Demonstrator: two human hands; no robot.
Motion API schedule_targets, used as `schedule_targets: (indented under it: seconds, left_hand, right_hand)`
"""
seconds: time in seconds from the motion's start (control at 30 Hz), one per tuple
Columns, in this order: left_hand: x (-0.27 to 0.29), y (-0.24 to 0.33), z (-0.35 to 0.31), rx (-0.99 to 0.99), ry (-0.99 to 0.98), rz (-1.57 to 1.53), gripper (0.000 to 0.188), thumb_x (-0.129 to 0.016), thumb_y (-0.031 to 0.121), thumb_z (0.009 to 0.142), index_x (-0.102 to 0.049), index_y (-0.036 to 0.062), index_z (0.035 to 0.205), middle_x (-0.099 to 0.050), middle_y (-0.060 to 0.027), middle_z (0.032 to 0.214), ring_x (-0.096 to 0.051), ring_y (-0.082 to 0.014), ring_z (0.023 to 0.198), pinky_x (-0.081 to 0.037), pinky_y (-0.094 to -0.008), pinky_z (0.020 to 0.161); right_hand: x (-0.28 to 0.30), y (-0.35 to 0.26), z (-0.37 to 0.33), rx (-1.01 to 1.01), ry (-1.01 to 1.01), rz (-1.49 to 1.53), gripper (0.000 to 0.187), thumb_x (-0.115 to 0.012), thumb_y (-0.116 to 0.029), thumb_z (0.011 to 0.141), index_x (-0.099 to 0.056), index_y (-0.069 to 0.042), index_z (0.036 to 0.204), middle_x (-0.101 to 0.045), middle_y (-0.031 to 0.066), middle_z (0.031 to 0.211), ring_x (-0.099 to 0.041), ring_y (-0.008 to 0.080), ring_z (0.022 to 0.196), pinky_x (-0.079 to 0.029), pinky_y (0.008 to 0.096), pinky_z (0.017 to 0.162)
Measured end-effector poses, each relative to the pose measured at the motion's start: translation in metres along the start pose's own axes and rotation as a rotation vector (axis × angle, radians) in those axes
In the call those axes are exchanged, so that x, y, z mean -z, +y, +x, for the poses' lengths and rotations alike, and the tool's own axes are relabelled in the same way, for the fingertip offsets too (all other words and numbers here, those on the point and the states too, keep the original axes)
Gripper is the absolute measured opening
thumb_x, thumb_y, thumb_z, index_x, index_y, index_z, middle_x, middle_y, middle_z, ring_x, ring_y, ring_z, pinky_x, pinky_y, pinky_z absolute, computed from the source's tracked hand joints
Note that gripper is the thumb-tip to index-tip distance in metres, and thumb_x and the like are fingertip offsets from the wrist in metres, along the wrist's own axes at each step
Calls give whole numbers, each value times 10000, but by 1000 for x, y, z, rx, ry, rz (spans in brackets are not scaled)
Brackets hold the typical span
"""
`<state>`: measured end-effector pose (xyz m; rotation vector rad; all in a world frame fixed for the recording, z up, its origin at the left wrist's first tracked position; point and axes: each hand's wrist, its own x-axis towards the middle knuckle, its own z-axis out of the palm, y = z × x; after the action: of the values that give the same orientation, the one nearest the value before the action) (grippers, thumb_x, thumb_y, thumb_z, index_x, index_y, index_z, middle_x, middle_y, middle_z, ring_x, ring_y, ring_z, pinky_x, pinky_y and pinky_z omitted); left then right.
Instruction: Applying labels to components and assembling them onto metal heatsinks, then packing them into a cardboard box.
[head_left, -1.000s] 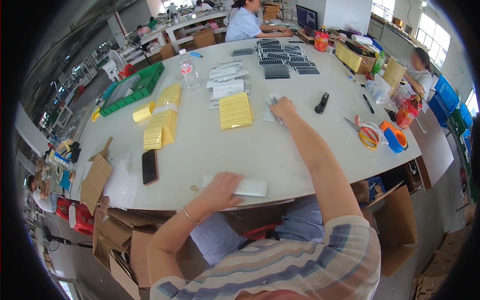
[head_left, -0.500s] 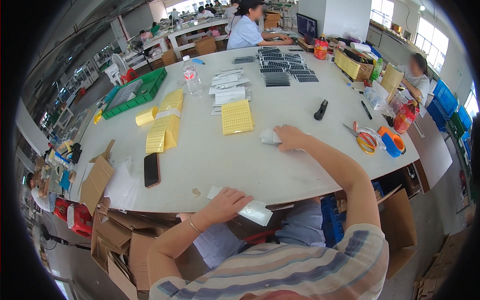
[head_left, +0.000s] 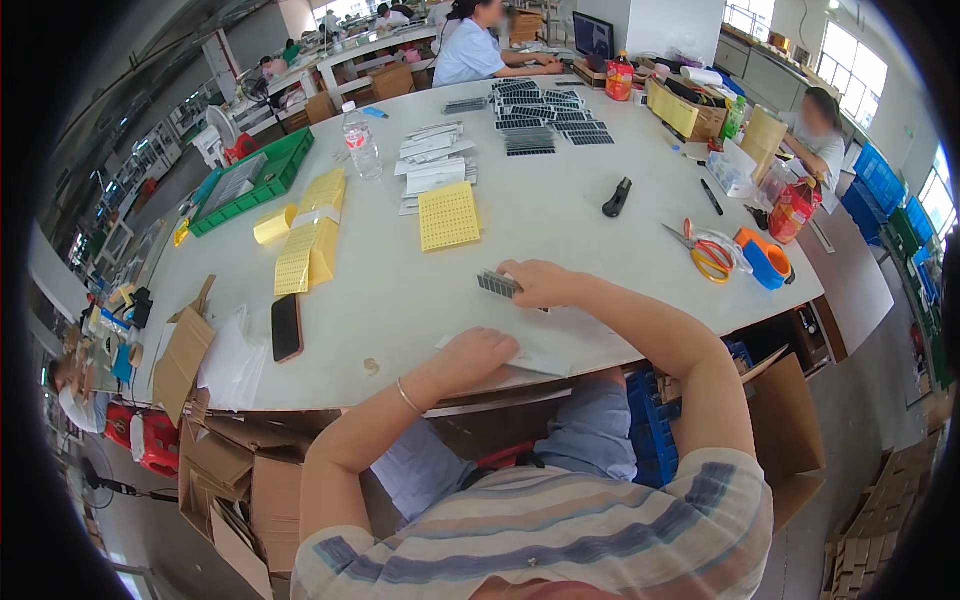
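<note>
At the table's near edge, my left hand (head_left: 476, 358) is closed on a flat white pouch (head_left: 540, 364), part of which shows beyond its fingers. Just above it, my right hand (head_left: 540, 285) grips a small stack of dark gridded strips (head_left: 496, 284), and its palm hides the far end. Farther off lie a yellow dotted label sheet (head_left: 449, 217) and a pile of white pouches (head_left: 436, 160). More dark gridded panels (head_left: 550, 117) lie in stacks toward the back of the table.
Along the left are a phone (head_left: 287, 328), folded yellow label sheets (head_left: 308, 245), a water bottle (head_left: 361, 143) and a green tray (head_left: 258, 183). A box cutter (head_left: 618, 198), scissors (head_left: 708, 258) and an orange-and-blue tape dispenser (head_left: 764, 259) lie right. Two people sit at the far sides.
My left hand has brought the pouch up from the table edge onto the tabletop. My right hand has come nearer and turned, showing the dark gridded strips. The view has shifted slightly.
</note>
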<state>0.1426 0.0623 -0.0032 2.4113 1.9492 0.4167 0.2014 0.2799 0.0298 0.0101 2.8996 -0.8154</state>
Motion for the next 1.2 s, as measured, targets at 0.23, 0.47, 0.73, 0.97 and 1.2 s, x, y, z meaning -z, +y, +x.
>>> schedule_targets:
  seconds: [0.23, 0.47, 0.73, 0.97, 1.2]
  left_hand:
    - [9, -8, 12, -130, 226, 168, 342, -730, 266, 715, -591, 89, 972, -563, -40, 1017, -520, -223, 1034, -403, -403, 912]
    - [9, -8, 13, 88, 503, 266, 810, -827, 417, 544, -533, 120, 1239, -451, -120, 1278, -439, -325, 1205, -335, -526, 990]
    - [20, -8, 20, 378, 150, 83, 1025, -804, 462, 594, -318, 115, 1426, -493, -136, 1266, -629, -278, 884, -502, -386, 722]
    - [5, -23, 11, 238, 184, 197, 835, -723, 534, 690, -444, 92, 1341, -619, -71, 797, -618, -249, 741, -468, -370, 645]
    - [3, -19, 10, 183, 178, 193, 727, -720, 509, 709, -511, 86, 1261, -624, -79, 858, -613, -237, 749, -471, -362, 672]
  right_hand:
    - [-8, -6, 10, 96, -48, 108, 467, -584, -185, 756, -531, -10, 1185, -646, 215, 971, -624, 343, 916, -485, 396, 800]
    - [-31, -3, 30, 549, -80, 402, 355, -650, -235, 808, -629, -47, 1108, -656, 155, 1035, -615, 253, 948, -484, 343, 838]
    - [-32, 2, 26, 61, -134, 493, 385, -715, -301, 722, -692, -51, 1013, -680, 98, 917, -613, 196, 803, -506, 322, 723]
    - [23, 37, -33, 50, -27, 271, 497, -671, -315, 769, -611, -85, 1205, -611, 125, 1182, -583, 238, 1044, -465, 345, 910]
    - [-6, 54, -122, 171, 79, -16, 658, -661, -164, 763, -443, -111, 1382, -532, 137, 1267, -499, 270, 1149, -392, 378, 999]
